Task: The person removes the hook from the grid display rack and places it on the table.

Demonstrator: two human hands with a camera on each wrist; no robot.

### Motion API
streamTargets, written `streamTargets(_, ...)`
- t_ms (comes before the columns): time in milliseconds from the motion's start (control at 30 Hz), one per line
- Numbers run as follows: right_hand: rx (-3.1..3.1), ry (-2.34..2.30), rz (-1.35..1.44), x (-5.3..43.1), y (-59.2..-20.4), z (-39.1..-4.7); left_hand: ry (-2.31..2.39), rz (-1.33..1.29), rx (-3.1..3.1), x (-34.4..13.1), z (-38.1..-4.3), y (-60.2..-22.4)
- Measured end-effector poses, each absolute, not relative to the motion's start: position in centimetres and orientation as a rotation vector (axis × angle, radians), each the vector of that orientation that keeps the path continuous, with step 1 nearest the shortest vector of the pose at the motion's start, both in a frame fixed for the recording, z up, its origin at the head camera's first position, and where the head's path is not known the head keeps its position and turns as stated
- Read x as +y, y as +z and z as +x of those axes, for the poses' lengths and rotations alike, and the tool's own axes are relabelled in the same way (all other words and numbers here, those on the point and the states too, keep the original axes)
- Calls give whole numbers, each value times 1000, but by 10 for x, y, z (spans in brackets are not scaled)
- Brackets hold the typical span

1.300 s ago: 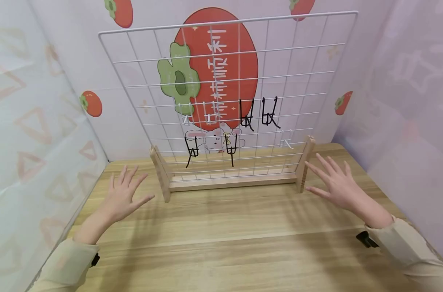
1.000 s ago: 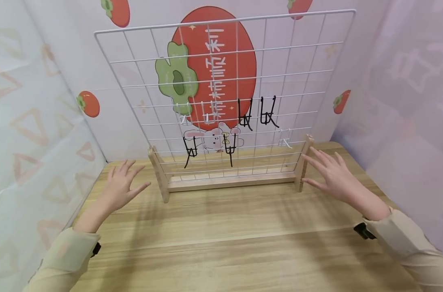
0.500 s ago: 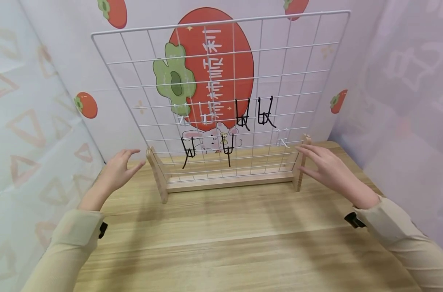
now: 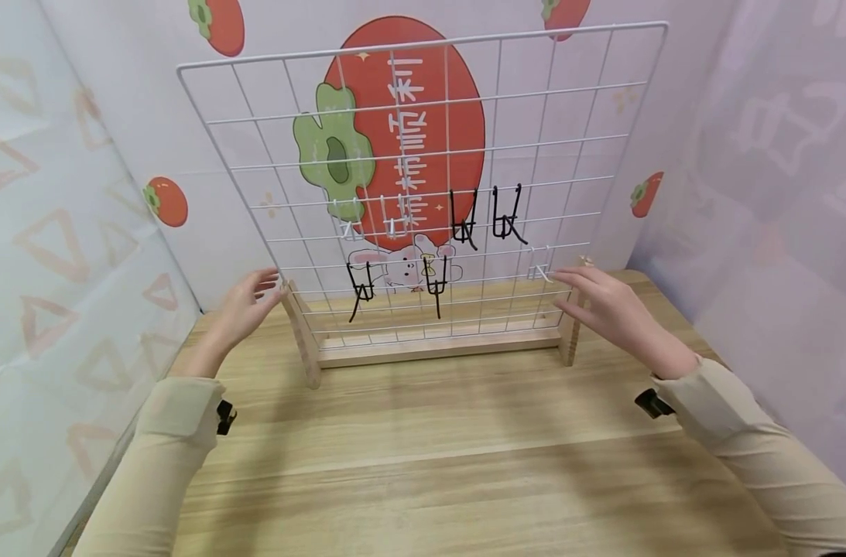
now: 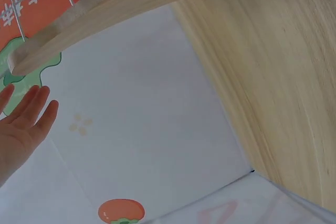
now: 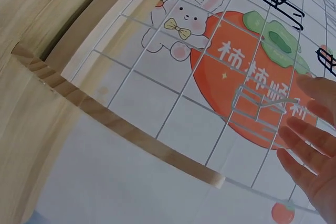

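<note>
A white wire grid panel (image 4: 423, 45) stands upright in a wooden base (image 4: 440, 350). Beside the top of the left wooden post (image 4: 300, 333) is my left hand (image 4: 247, 305), fingers loosely bent with nothing between them. My right hand (image 4: 607, 305) reaches in front of the right post, thumb and fingers apart, close to a white hook (image 4: 542, 273) on the grid. In the right wrist view the fingers lie near this hook (image 6: 257, 103); whether they touch it I cannot tell. Black hooks (image 4: 463, 230) and two more white hooks (image 4: 392, 227) hang further left.
A wood-grain table (image 4: 436, 464) carries the stand. Printed cloth walls surround it at the back, left (image 4: 39, 271) and right (image 4: 764, 232), with a large red persimmon print (image 4: 429, 116) behind the grid.
Both hands have moved inward toward the grid's two posts, and their spread fingers have drawn closer together. The hooks still hang in the same places on the grid.
</note>
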State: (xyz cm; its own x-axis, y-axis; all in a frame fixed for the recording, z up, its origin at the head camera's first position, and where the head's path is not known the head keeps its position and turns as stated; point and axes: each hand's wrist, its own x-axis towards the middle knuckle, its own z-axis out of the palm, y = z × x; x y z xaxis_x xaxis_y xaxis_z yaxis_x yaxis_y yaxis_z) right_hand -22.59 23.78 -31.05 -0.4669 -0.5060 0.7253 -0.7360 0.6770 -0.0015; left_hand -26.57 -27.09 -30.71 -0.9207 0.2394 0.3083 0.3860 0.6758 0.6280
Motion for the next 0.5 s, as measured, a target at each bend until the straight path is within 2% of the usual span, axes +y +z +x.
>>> streamTargets(500, -2162, 649, 934, 229, -315, -247, -1464, -496, -2576, -266, -276, -320)
